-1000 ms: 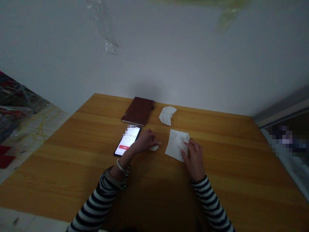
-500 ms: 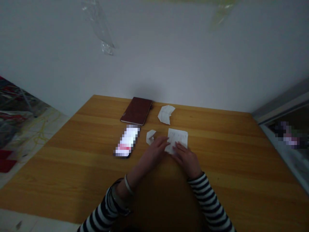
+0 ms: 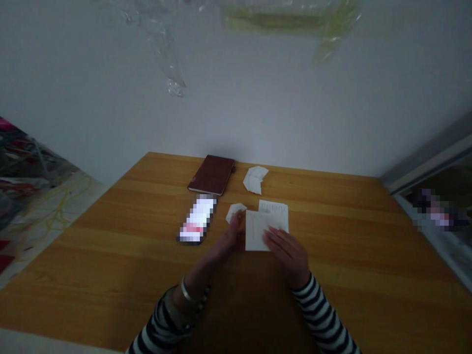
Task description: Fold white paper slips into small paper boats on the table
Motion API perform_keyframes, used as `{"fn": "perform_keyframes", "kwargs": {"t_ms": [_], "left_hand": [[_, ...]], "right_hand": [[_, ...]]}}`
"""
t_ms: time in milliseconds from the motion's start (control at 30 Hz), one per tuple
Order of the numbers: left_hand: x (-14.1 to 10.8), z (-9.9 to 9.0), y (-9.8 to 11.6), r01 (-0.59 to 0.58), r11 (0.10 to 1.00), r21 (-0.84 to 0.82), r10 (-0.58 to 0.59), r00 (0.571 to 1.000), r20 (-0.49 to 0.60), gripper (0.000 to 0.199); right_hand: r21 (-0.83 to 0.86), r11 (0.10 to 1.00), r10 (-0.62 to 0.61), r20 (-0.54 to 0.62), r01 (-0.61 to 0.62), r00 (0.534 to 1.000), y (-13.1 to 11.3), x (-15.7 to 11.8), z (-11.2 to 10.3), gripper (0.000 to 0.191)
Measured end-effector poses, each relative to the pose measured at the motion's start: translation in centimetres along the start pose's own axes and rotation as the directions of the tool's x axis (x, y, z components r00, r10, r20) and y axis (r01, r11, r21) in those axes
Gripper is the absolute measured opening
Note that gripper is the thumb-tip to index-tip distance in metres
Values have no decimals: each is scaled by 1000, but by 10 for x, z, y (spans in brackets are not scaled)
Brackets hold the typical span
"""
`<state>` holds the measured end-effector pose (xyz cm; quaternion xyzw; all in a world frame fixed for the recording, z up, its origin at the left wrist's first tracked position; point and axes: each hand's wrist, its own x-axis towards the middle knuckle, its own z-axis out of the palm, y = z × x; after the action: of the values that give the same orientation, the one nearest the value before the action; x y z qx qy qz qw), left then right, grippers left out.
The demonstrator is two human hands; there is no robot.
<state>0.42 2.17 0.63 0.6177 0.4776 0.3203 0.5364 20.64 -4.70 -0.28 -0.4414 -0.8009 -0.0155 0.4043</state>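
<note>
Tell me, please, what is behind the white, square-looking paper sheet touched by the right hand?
Behind the front sheet, a printed white paper piece shows at upper right. Its lower-left part is covered; whether the two are joined cannot be seen.

The right sleeve (image 3: 322, 312), striped dark and white, ends just behind the bare right hand (image 3: 289, 253). The matching left sleeve (image 3: 159, 319) bunches farther behind the left hand (image 3: 232, 234), a slim pale bracelet (image 3: 185, 290) between them.

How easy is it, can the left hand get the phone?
Yes, probably easily: the phone lies just to the left of the left hand, and I see nothing on top of it or between them.
</note>
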Motion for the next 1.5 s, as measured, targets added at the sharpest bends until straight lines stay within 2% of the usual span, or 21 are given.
{"fn": "perform_keyframes", "kwargs": {"t_ms": [67, 133, 200, 267, 333, 433, 500, 600, 700, 767, 833, 1000, 1100, 1200, 1367, 1433, 1500], "left_hand": [[-11, -4, 3, 114, 963, -243, -101, 993, 66, 52], [-20, -5, 6, 136, 919, -371, -112, 990, 86, 71], [-26, -4, 7, 135, 873, -469, -109, 991, 83, 79], [-30, -3, 6, 131, 823, -552, -100, 991, 86, 87], [-32, -2, 5, 140, 789, -598, -104, 990, 95, 88], [-33, -5, 2, 181, 778, -602, -139, 984, 115, 64], [-33, -8, -1, 214, 761, -612, -157, 977, 146, 49], [-32, -13, -3, 246, 721, -647, -161, 969, 189, 42], [-32, -14, -2, 276, 686, -673, -150, 959, 240, 39], [-33, -13, -1, 283, 661, -695, -131, 955, 265, 36], [-33, -12, -3, 284, 649, -706, -132, 956, 263, 36], [-27, -13, -7, 267, 635, -725, -260, 957, 125, 45], [-26, -15, -4, 248, 605, -756, -278, 956, 92, 43], [-28, -13, 0, 254, 599, -759, -232, 963, 140, 39], [-32, 1, -6, 303, 600, -740, -170, 953, 252, 36], [-33, 6, -9, 300, 589, -750, -150, 953, 264, 49], [-35, 10, -10, 269, 603, -751, -132, 962, 239, 62]], "right_hand": [[4, 988, -151, 60, 151, 987, -10, 1, 2, 36], [25, 968, -252, 38, 251, 967, -18, 0, 6, 29], [28, 966, -259, 15, 258, 966, -23, -3, 11, 28], [2, 986, -167, -9, 167, 986, -24, -6, 16, 30], [-20, 999, 23, -78, -25, 997, -23, -8, 20, 40], [87, 959, 282, -145, -271, 948, -18, -8, 25, 60], [233, 916, 351, -80, -325, 933, -15, -7, 26, 52], [483, 788, 406, 59, -382, 912, -12, -6, 29, 25], [659, 614, 467, 141, -435, 873, -12, -8, 31, 13], [702, 549, 515, 143, -453, 845, -14, -8, 31, 10], [717, 540, 527, 121, -441, 841, -16, -7, 31, 9], [681, 617, 396, 164, -394, 904, -17, -3, 30, 16], [681, 608, 397, 185, -409, 899, -17, -2, 32, 14], [671, 575, 505, 158, -467, 849, -20, -4, 33, 8], [604, 544, 709, 39, -582, 704, -28, -7, 33, 29], [589, 522, 747, 35, -618, 664, -30, -8, 33, 34], [582, 504, 764, 45, -639, 644, -30, -8, 33, 39]]}}
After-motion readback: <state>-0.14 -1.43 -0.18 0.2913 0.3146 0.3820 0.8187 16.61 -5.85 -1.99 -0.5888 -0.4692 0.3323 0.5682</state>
